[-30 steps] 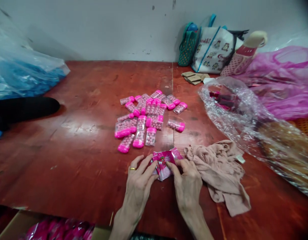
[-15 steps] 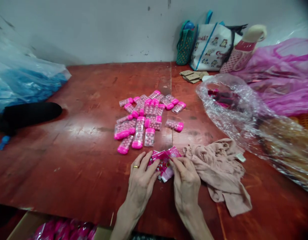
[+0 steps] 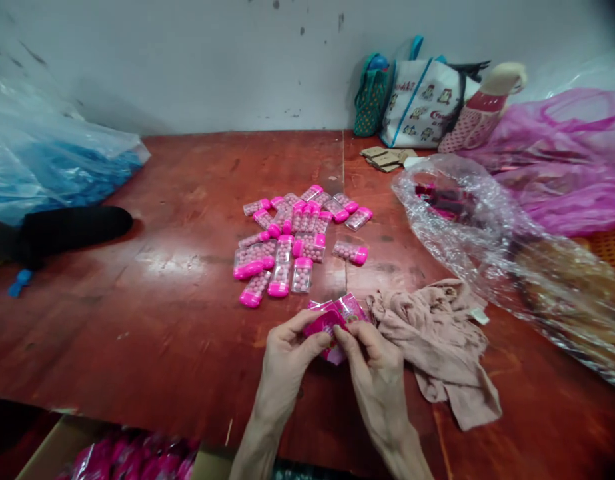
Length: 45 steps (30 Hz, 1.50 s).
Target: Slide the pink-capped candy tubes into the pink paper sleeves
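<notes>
Both of my hands pinch a small stack of pink printed packets point(image 3: 337, 317) just above the red wooden table point(image 3: 152, 320). My left hand point(image 3: 290, 360) grips the packets from the left with fingers curled. On the right side my right hand point(image 3: 374, 363) holds the same packets with thumb and fingertips. Beyond the packets lies a pile of several clear candy containers with pink caps point(image 3: 297, 240), filled with pink balls.
A crumpled beige cloth point(image 3: 437, 340) lies right of my hands. A clear plastic bag point(image 3: 492, 240), a pink plastic bag point(image 3: 567, 160) and tote bags point(image 3: 422, 100) stand at the right and back. A blue-filled plastic bag point(image 3: 47, 167) and a black sleeve point(image 3: 62, 230) are at left. A cardboard box point(image 3: 112, 457) of pink packets sits below the table edge.
My hands have lifted the packets a little off the table and my left fingers have curled around them; before they lay flat on the stack.
</notes>
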Each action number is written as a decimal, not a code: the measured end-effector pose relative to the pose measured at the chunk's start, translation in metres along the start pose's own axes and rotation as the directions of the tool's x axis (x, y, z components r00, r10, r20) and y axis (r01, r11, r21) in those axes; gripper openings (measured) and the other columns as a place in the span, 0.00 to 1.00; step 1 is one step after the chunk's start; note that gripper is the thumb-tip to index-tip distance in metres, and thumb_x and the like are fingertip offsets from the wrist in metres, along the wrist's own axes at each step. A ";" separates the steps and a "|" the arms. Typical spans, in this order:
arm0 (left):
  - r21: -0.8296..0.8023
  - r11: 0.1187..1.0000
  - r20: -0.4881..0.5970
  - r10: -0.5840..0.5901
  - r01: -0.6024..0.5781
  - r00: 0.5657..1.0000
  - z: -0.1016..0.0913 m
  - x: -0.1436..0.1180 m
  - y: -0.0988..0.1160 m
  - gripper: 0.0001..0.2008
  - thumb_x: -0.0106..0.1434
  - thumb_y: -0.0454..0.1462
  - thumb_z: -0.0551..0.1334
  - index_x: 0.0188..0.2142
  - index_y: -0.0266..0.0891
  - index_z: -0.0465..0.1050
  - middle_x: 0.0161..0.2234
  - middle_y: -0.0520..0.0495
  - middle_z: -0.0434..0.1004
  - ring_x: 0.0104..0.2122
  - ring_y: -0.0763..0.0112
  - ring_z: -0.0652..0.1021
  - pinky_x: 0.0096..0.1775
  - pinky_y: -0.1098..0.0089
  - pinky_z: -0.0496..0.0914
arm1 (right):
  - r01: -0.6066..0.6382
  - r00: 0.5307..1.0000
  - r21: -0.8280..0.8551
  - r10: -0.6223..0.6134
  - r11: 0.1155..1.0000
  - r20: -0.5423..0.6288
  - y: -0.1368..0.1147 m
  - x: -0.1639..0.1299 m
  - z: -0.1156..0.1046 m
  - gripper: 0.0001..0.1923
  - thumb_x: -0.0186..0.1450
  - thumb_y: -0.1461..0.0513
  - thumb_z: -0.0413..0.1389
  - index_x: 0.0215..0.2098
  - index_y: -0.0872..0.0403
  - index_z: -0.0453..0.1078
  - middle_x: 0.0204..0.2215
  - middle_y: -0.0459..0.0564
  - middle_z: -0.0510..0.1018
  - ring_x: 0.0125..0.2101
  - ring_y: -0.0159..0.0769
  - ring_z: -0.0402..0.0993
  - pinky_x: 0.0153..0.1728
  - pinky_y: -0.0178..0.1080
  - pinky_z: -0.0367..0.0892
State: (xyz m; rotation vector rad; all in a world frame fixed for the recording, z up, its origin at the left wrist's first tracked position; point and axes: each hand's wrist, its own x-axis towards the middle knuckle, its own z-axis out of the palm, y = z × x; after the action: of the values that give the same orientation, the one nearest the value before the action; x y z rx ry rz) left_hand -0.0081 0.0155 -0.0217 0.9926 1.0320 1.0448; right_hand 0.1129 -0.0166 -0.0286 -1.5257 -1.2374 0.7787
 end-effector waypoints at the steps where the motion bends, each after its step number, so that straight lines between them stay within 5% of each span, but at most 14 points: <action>1: -0.070 0.997 0.004 -0.033 0.034 0.999 0.003 0.001 0.000 0.08 0.55 0.34 0.63 0.36 0.39 0.77 0.30 0.50 0.75 0.30 0.72 0.73 0.33 0.73 0.68 | 0.003 0.999 0.018 -0.003 1.000 0.035 -0.002 -0.001 0.001 0.12 0.65 0.61 0.49 0.26 0.55 0.68 0.22 0.46 0.71 0.25 0.33 0.66 0.29 0.34 0.60; 8: -0.179 0.982 -0.116 -0.073 0.052 0.991 0.003 -0.004 -0.001 0.05 0.54 0.32 0.63 0.23 0.34 0.74 0.20 0.54 0.67 0.22 0.78 0.66 0.24 0.77 0.61 | -0.184 0.976 0.148 0.162 0.972 0.148 -0.007 -0.007 0.011 0.04 0.57 0.63 0.59 0.26 0.55 0.69 0.22 0.44 0.72 0.24 0.33 0.66 0.26 0.33 0.61; 19: -0.343 0.931 -0.194 -0.203 0.127 0.960 0.002 -0.006 -0.001 0.06 0.44 0.32 0.69 0.18 0.33 0.73 0.18 0.52 0.70 0.20 0.80 0.68 0.24 0.78 0.64 | 0.026 0.992 -0.003 -0.026 1.000 0.122 -0.010 -0.012 0.017 0.15 0.63 0.64 0.51 0.18 0.55 0.63 0.18 0.44 0.66 0.21 0.30 0.62 0.23 0.32 0.55; 27: -0.349 0.933 -0.301 -0.199 0.086 0.933 -0.001 -0.008 0.002 0.07 0.43 0.35 0.71 0.22 0.34 0.77 0.19 0.50 0.74 0.21 0.76 0.71 0.27 0.75 0.67 | -0.261 0.943 0.153 0.218 0.953 0.251 -0.018 -0.004 0.003 0.07 0.58 0.60 0.58 0.34 0.55 0.70 0.23 0.44 0.74 0.24 0.32 0.69 0.26 0.31 0.63; 32: -0.255 0.967 -0.424 -0.083 -0.031 0.902 -0.001 -0.010 -0.007 0.04 0.45 0.33 0.70 0.22 0.36 0.76 0.20 0.54 0.74 0.22 0.79 0.71 0.27 0.79 0.67 | -0.122 0.980 0.052 0.112 0.991 0.166 -0.015 -0.007 0.010 0.11 0.63 0.61 0.52 0.24 0.55 0.71 0.21 0.45 0.72 0.23 0.32 0.67 0.26 0.33 0.61; 37: 0.042 0.993 -0.512 0.117 -0.112 0.851 0.000 -0.016 -0.010 0.18 0.48 0.31 0.69 0.40 0.42 0.73 0.29 0.54 0.77 0.28 0.75 0.75 0.31 0.77 0.70 | 0.050 0.983 -0.104 -0.030 0.993 0.181 -0.008 -0.009 0.013 0.15 0.66 0.63 0.47 0.24 0.56 0.69 0.23 0.49 0.72 0.26 0.35 0.67 0.28 0.35 0.61; 40: 0.172 0.965 -0.499 0.259 -0.199 0.827 -0.002 -0.018 -0.008 0.12 0.49 0.30 0.68 0.34 0.41 0.73 0.31 0.54 0.75 0.32 0.75 0.75 0.35 0.77 0.69 | 0.070 0.978 -0.131 -0.043 0.989 0.202 -0.007 -0.008 0.012 0.16 0.67 0.62 0.46 0.24 0.55 0.68 0.23 0.48 0.72 0.25 0.35 0.66 0.28 0.35 0.61; 45: 0.133 0.982 -0.331 0.171 -0.134 0.928 -0.020 -0.013 -0.004 0.05 0.51 0.30 0.66 0.27 0.39 0.73 0.30 0.52 0.74 0.31 0.73 0.74 0.34 0.75 0.69 | 0.107 0.968 -0.162 -0.066 0.981 0.242 -0.005 -0.007 0.012 0.16 0.67 0.61 0.46 0.24 0.55 0.69 0.23 0.48 0.71 0.26 0.35 0.66 0.28 0.35 0.60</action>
State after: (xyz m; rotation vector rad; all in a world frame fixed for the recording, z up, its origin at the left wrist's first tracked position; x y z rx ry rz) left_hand -0.0287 0.0048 -0.0279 1.0125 1.3223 1.3339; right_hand 0.0986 -0.0195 -0.0284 -1.5387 -1.5736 0.8294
